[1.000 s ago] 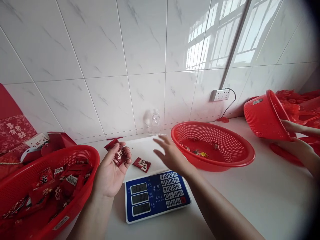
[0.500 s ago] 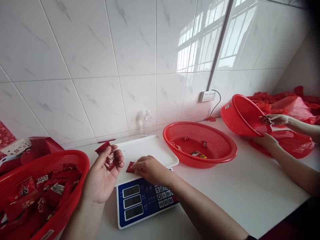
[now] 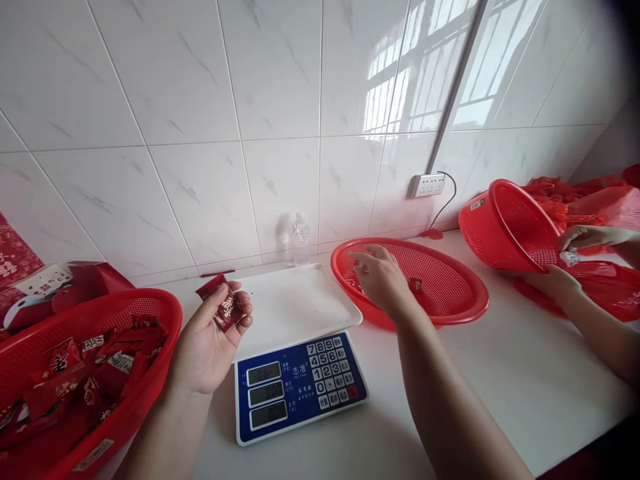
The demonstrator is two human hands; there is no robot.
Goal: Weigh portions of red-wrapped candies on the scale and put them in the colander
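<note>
Dark red wrapped packets (image 3: 229, 308) rest in my left hand (image 3: 207, 347), its thumb and fingers curled round them. My right hand (image 3: 383, 277) is above the left part of a red oval basket (image 3: 450, 290), fingers apart, and nothing shows in it. A few small wrapped pieces (image 3: 415, 285) lie in that basket. Between my hands is a scale with a blue panel (image 3: 300, 387) and a white tray (image 3: 295, 303) that carries no packet. On the left, a large red basket (image 3: 173, 313) holds many dark red packets (image 3: 107, 373).
At the right, another person's hands (image 3: 560, 283) hold a tilted red basket (image 3: 475, 223) and a small wrapped piece. Red plastic bags (image 3: 600, 200) lie behind. A clear bottle (image 3: 301, 239) stands by the tiled wall, below and left of a power strip (image 3: 429, 185).
My right hand has moved from the scale tray to the oval basket and opened; the red packet it held is gone from view. The other person's hand has drawn back from inside the tilted basket.
</note>
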